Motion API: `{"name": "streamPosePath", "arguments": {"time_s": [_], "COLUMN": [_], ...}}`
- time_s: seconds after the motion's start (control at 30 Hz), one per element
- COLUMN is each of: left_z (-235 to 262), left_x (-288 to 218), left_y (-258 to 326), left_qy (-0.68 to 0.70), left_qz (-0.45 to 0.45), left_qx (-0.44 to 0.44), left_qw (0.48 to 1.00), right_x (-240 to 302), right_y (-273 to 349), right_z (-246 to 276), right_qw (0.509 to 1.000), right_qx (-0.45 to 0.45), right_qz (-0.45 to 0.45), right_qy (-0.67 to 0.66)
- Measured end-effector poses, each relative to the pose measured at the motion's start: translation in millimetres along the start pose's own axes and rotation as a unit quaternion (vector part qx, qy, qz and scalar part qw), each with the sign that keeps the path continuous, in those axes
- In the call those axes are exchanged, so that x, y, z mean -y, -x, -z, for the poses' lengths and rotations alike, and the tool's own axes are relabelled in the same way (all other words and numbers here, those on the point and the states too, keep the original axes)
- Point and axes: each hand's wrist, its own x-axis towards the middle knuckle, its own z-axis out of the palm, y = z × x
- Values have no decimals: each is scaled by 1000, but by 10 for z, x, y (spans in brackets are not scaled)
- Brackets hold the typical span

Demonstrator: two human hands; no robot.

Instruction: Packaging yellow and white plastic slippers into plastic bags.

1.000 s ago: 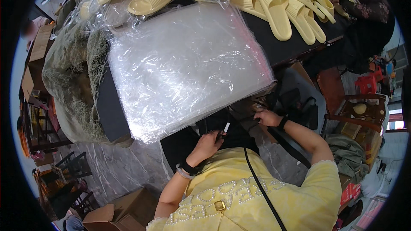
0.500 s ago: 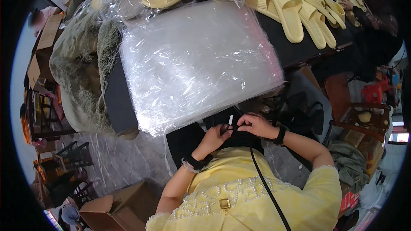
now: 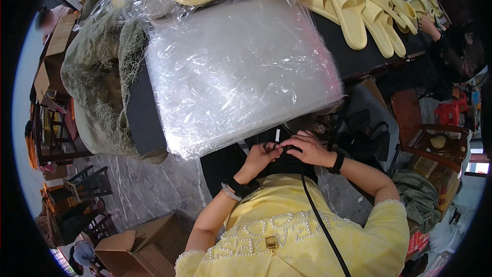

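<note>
While our two hands meet above our lap, we hold a white-tipped black piece (image 3: 278, 135) in our left hand (image 3: 259, 160); its fingers are closed on the dark part, and the white tip projects beyond them toward the bench (image 3: 139, 123). Our right hand (image 3: 313, 152) is positioned just beside it, its fingers bent and narrow at the same piece; we cannot tell whether they grip it. The piece is located near the close edge of a stack of clear plastic bags (image 3: 241, 72). A black cord (image 3: 321, 220) runs from near the hands down over our yellow shirt (image 3: 369, 231). The bags lie on the bench, with yellow slippers (image 3: 349, 15) at their far right. A cardboard box (image 3: 148, 232) stands on the grey floor (image 3: 169, 195) at our left.
</note>
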Motion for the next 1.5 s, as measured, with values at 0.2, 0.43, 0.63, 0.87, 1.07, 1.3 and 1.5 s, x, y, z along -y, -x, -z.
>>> {"name": "streamPosePath", "arguments": {"time_s": [0.2, 0.43, 0.63, 0.87, 1.07, 1.3, 1.5], "left_z": [-22, 0, 8, -10, -51, -23, -37], "left_x": [-46, -66, -40, -59, -50, -49, 49], "left_y": [6, 27, 14, -11, -24, -66, -88], "left_qy": [25, 32, 42, 33, 35, 30, -123], "left_qz": [17, -2, -15, -23, -43, -42, -74], "left_qx": [-3, 19, 25, 8, -22, -17, -28], "left_qw": [1000, 999, 999, 999, 998, 999, 989], "right_x": [-101, -41, -81, -81, 48, 47, 101], "right_y": [19, -13, -11, 14, -55, -59, -94], "right_z": [-63, 2, -37, -97, 40, 11, -119], "right_qw": [1000, 1000, 999, 984, 995, 999, 971], "right_qx": [-2, -10, 2, -39, 4, -21, -93], "right_qz": [-13, -11, -31, -108, -64, -48, -152], "right_qy": [3, -22, -22, -135, -80, 15, -157]}}
